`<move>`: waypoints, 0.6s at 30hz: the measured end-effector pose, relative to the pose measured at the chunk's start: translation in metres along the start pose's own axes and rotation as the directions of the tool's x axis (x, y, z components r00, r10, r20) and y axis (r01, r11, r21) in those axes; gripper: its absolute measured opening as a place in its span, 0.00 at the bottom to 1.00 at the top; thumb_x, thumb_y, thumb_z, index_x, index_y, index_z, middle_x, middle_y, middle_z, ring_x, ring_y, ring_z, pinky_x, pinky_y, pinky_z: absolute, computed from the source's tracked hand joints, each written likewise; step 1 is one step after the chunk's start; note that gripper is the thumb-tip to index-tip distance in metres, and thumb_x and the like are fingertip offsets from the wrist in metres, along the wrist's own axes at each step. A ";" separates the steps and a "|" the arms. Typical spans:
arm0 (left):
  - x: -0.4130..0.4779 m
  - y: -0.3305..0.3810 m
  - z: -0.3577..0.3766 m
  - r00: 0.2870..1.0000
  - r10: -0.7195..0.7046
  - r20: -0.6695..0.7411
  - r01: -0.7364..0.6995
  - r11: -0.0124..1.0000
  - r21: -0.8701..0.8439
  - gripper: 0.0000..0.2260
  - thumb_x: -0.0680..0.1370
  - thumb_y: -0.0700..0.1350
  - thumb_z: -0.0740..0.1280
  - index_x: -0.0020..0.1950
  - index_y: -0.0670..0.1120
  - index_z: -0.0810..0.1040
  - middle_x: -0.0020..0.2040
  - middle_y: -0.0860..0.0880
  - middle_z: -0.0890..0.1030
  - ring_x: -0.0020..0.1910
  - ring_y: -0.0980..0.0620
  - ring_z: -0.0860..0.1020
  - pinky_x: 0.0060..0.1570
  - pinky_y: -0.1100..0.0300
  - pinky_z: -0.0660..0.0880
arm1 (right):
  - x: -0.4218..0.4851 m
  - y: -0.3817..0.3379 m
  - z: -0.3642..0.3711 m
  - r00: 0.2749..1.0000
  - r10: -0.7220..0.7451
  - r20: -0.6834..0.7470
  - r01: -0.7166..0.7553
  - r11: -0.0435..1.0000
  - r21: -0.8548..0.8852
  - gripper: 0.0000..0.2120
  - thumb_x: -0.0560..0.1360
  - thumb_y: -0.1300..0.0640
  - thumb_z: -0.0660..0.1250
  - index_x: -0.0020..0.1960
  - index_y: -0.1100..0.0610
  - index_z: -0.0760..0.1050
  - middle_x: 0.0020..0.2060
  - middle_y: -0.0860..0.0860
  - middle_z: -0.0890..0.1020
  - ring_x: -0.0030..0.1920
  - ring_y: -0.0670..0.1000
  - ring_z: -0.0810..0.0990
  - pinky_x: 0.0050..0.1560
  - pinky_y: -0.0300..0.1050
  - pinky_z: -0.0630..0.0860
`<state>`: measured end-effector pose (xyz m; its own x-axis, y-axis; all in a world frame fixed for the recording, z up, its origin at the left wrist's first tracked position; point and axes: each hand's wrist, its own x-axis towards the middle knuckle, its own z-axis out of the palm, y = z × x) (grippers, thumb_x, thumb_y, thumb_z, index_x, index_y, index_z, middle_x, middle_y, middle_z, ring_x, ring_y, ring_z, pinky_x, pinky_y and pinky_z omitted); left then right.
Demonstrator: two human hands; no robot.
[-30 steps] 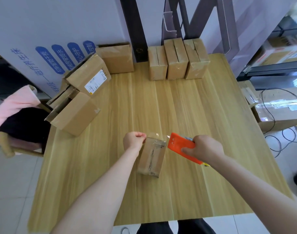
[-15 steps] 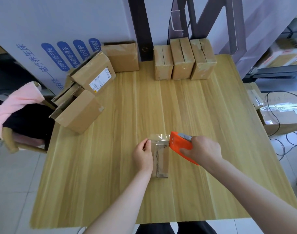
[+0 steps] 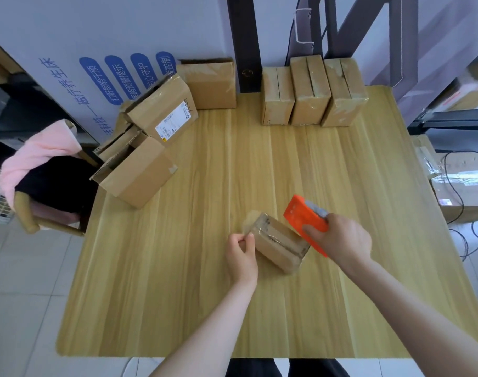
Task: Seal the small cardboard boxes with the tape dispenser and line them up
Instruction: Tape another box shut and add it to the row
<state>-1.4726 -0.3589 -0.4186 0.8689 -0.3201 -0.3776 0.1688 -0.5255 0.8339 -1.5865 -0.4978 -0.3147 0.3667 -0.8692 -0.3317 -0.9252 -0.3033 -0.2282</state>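
Taping a box mid-table, three already lined up at the back

The left hand [image 3: 241, 254] pinches a loose tape end at the near-left corner of the box [image 3: 280, 244], which lies mid-table; the right hand [image 3: 338, 239] is closed around the orange dispenser [image 3: 304, 219], just beside the box's far side. Tape already runs along its seam, so this one looks nearly sealed. Three taped boxes [image 3: 312, 91] stand in a row at the table's [image 3: 178, 308] back edge; an untidy pile of boxes [image 3: 148, 148], some open, waits at the left. Nothing blocks the way to the row.

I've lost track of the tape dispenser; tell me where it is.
In the head view, the orange tape dispenser is in the right hand, right of centre, at the small box on the table.
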 end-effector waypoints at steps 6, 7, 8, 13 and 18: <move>-0.030 -0.005 0.004 0.998 -0.051 -0.023 0.049 0.997 -0.065 0.08 0.77 0.50 0.68 0.41 0.51 0.73 0.42 0.54 0.79 0.46 0.55 0.79 0.42 0.63 0.73 | 0.002 -0.010 -0.011 0.980 0.060 -0.192 0.073 0.783 0.618 0.19 0.71 0.41 0.68 0.39 0.58 0.77 0.30 0.52 0.80 0.33 0.56 0.80 0.33 0.50 0.77; -0.029 -0.004 0.004 0.998 -0.055 -0.014 0.054 0.996 -0.064 0.06 0.76 0.49 0.69 0.43 0.51 0.73 0.43 0.54 0.79 0.48 0.54 0.79 0.43 0.62 0.73 | 0.001 -0.014 -0.007 0.989 0.069 -0.133 0.045 0.714 0.699 0.18 0.72 0.43 0.70 0.38 0.58 0.78 0.30 0.53 0.81 0.33 0.56 0.81 0.33 0.49 0.77; -0.025 -0.002 0.002 0.999 -0.041 -0.023 0.040 0.999 -0.034 0.06 0.74 0.47 0.71 0.46 0.51 0.74 0.46 0.54 0.80 0.50 0.52 0.79 0.44 0.62 0.73 | 0.000 -0.019 -0.002 0.995 0.075 -0.071 0.003 0.663 0.748 0.16 0.73 0.45 0.70 0.37 0.58 0.78 0.29 0.54 0.81 0.32 0.56 0.80 0.32 0.46 0.78; 0.010 0.025 -0.007 0.969 0.247 0.010 -0.242 0.939 0.243 0.23 0.72 0.43 0.72 0.66 0.45 0.73 0.62 0.51 0.76 0.63 0.52 0.71 0.60 0.64 0.67 | -0.003 -0.026 0.007 0.999 0.001 0.048 -0.036 0.669 0.743 0.14 0.73 0.47 0.70 0.38 0.58 0.78 0.29 0.53 0.81 0.29 0.54 0.82 0.30 0.52 0.79; 0.045 0.038 -0.007 0.953 0.205 0.221 -0.287 0.843 0.456 0.11 0.77 0.55 0.65 0.54 0.51 0.79 0.52 0.55 0.80 0.52 0.55 0.77 0.44 0.60 0.72 | -0.006 -0.026 0.005 0.999 -0.009 0.037 -0.020 0.700 0.714 0.15 0.73 0.46 0.70 0.38 0.58 0.77 0.30 0.53 0.81 0.29 0.52 0.80 0.31 0.51 0.78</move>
<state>-1.4236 -0.3874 -0.4014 0.7600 -0.5873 -0.2784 -0.3191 -0.7103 0.6274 -1.5639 -0.4827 -0.3118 0.3786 -0.8512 -0.3634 -0.5852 0.0839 -0.8065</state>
